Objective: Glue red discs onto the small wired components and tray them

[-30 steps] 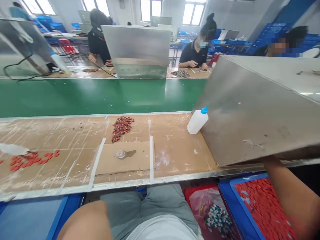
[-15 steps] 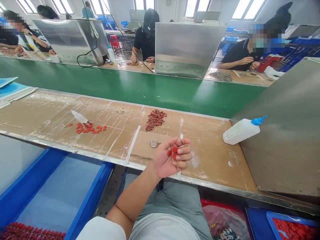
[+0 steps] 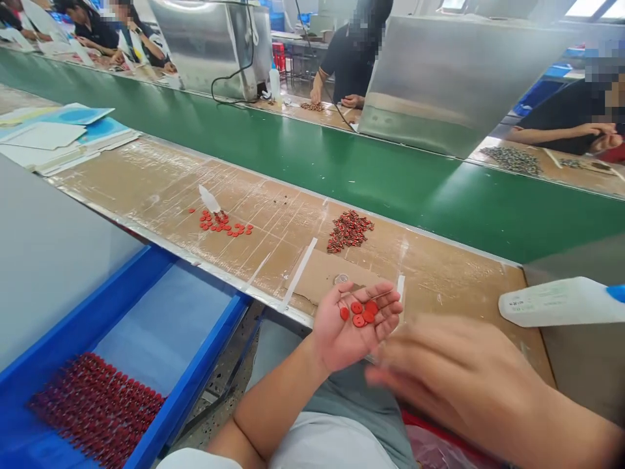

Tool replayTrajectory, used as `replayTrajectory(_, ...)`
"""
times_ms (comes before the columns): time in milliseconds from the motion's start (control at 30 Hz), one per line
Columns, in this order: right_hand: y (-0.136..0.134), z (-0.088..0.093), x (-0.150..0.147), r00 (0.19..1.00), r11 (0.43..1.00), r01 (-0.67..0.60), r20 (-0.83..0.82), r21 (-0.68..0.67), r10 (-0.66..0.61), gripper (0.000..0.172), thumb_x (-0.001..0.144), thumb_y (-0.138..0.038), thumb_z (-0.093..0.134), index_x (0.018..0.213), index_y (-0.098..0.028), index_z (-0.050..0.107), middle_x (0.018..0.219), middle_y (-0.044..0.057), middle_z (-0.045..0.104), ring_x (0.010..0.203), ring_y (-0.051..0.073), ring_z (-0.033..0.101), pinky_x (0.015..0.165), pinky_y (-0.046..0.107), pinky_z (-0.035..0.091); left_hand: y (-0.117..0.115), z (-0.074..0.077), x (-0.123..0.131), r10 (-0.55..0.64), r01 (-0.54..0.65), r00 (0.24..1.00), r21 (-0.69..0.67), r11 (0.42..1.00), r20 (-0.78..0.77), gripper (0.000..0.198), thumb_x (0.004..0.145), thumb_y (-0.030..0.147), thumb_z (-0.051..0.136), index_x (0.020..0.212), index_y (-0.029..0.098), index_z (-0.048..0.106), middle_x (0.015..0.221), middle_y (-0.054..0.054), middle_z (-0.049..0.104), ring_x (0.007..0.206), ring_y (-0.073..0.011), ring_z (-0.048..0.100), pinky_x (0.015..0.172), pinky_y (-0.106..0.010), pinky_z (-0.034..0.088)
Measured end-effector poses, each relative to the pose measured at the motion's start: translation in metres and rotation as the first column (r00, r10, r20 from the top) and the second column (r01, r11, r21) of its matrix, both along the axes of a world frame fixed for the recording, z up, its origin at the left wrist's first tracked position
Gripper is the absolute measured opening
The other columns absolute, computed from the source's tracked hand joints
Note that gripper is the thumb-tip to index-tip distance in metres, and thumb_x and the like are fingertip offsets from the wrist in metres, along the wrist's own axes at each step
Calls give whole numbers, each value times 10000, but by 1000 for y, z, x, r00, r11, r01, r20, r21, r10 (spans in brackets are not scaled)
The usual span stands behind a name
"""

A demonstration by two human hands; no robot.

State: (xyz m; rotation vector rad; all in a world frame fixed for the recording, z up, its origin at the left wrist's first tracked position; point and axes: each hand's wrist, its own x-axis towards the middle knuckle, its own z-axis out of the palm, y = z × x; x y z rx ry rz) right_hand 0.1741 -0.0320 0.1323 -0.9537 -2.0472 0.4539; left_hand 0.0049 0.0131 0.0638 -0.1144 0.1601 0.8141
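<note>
Since half a second ago, in the head view, the right hand (image 3: 454, 374) has swung in beside the left; it is blurred, so I cannot tell its grasp. The left hand (image 3: 336, 339) lies palm up, unfolded wider than before, red discs (image 3: 359, 320) resting loose on it. Just beyond are a small clear dish (image 3: 341, 279) and a heap of red-and-dark pieces (image 3: 349, 231).

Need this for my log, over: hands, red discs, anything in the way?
Left hand open, palm up. Red discs resting in it. Right hand nearby, blurred, grip unclear. Left hand partly hiding small clear container.
</note>
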Motion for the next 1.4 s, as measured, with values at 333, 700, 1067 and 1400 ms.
replayTrajectory(333,83,-18,-48,803,930,-362,487,-60,344,182,889,-316,629,1049,-305,716,1037,14,734,859,175,694,633,263,492,0,3,-10,238,-243,969,-86,966,-68,226,879,217,489,702,145,609,681,-32,674,645,-125,676,615,-215,529)
replayTrajectory(700,74,-5,-29,938,845,-330,-50,-420,342,143,877,-325,660,925,-244,768,901,40,734,752,145,679,653,244,546,-29,-2,-2,339,-340,940,-3,941,-16,357,901,366,458,910,80,671,857,-119,709,882,-195,688,890,-321,515)
replayTrajectory(1067,53,-53,2,904,822,-84,-390,-563,-175,203,743,-316,800,936,-256,779,672,0,694,469,61,508,396,184,415,-34,-10,2,259,-256,963,57,965,-69,518,917,395,424,1217,18,613,1210,-209,660,1166,-276,603,982,-376,450)
replayTrajectory(1400,47,-65,-2,830,699,-104,-450,-707,-331,291,682,-322,845,921,-208,723,715,30,736,457,79,559,418,192,478,-19,-35,23,403,-319,866,295,901,-295,283,818,247,697,1066,114,726,970,-78,676,653,-53,461,535,-165,379)
